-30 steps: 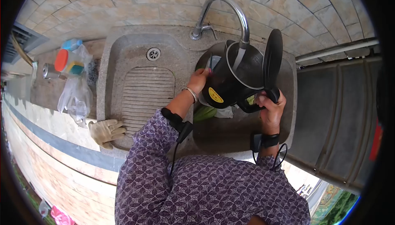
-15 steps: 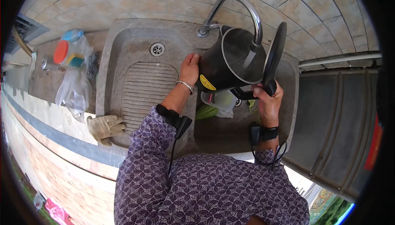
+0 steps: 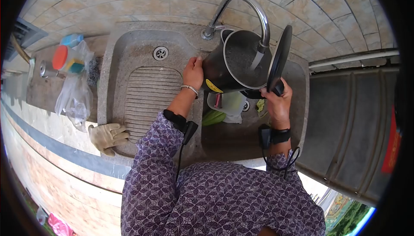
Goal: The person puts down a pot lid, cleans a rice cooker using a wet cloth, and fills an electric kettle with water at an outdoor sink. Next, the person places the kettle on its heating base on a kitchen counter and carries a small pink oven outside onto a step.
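A black electric kettle [image 3: 215,70] with a yellow sticker is tilted over the divider between two sink basins, its mouth facing up and to the right and its lid [image 3: 280,57] swung open. Water runs into it from the chrome faucet [image 3: 264,24]. My left hand [image 3: 193,72] supports the kettle's lower end, fingers closed against it. On the other side, my right hand [image 3: 277,100] grips the handle below the lid, hiding part of it. Beneath the kettle, a clear plastic container [image 3: 235,102] and a green vegetable [image 3: 213,117] lie in the right basin.
The stone sink [image 3: 103,85] has a ribbed left basin with a drain [image 3: 161,53]. A work glove [image 3: 108,137] hangs on its front left edge. Left of it are a red-lidded jar [image 3: 62,57], a can [image 3: 47,69] and a plastic bag [image 3: 75,98]. A tiled wall [image 3: 172,7] stands behind.
The view has shifted slightly. The kettle's handle side and my right hand have risen a little, and less of the handle shows. Both hands keep their hold.
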Available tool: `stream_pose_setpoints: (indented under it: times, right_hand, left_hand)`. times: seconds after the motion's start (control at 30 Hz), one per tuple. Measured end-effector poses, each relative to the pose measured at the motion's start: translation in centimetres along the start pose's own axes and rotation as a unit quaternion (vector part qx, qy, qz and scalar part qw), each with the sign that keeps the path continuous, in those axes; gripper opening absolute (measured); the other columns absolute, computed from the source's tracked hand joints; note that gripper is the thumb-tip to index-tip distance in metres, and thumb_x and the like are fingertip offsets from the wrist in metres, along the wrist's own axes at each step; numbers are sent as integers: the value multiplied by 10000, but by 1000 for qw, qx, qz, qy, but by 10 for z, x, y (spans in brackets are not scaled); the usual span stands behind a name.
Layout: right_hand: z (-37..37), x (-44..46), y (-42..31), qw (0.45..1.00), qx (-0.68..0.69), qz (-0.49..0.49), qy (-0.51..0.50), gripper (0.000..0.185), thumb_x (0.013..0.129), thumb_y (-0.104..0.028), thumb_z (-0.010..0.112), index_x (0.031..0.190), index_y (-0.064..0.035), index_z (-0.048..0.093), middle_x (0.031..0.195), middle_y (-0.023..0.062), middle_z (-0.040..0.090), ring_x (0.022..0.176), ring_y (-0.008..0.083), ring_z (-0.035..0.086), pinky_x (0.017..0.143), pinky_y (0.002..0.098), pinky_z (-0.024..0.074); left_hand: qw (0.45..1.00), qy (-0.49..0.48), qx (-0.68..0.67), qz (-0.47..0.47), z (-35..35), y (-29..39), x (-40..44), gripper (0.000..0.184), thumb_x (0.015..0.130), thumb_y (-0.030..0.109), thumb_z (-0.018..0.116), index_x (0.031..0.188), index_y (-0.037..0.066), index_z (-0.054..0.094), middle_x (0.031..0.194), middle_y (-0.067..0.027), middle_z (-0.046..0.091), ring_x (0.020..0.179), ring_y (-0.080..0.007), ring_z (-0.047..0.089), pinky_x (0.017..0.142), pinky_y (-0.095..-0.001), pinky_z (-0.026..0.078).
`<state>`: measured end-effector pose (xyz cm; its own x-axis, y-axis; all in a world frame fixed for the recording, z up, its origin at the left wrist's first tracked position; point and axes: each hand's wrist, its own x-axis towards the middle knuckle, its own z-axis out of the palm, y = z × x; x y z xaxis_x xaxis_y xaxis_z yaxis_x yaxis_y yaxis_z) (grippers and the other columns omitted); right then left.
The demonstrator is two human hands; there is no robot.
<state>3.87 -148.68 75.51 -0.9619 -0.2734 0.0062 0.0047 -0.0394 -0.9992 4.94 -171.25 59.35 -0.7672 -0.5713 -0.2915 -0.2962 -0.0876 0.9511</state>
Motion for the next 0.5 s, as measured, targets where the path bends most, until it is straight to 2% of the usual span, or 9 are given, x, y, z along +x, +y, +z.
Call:
stream_pose_setpoints:
  times: [0.17, 0.23, 0.5]
  right_hand:
    - [-7, -1, 11, 1000, -4, -22, 5, 226, 713, 105, 632, 908, 5, 578, 749, 38, 607, 638, 114, 569, 579, 237, 443]
    - [-3, -3, 6, 999, -19, -2, 28, 276, 650, 133, 584, 889, -4, 600, 794, -4, 594, 688, 77, 551, 628, 215, 443]
    - [-5, 2, 5, 1000, -13, 1, 23, 270, 651, 132, 571, 879, -10, 598, 769, -3, 586, 659, 74, 540, 589, 209, 433]
  left_hand:
    - [999, 6, 49, 16, -3, 11, -7, 366, 902, 348, 462, 1025, 30, 596, 947, -208, 634, 922, -363, 595, 812, -391, 446]
    - [999, 5, 51, 19, -3, 12, -8, 367, 903, 350, 459, 1022, 30, 596, 944, -209, 634, 922, -366, 594, 812, -394, 445]
    - [997, 28, 66, 35, -2, 15, -11, 364, 900, 341, 456, 1023, 26, 591, 946, -219, 629, 931, -388, 582, 809, -408, 443]
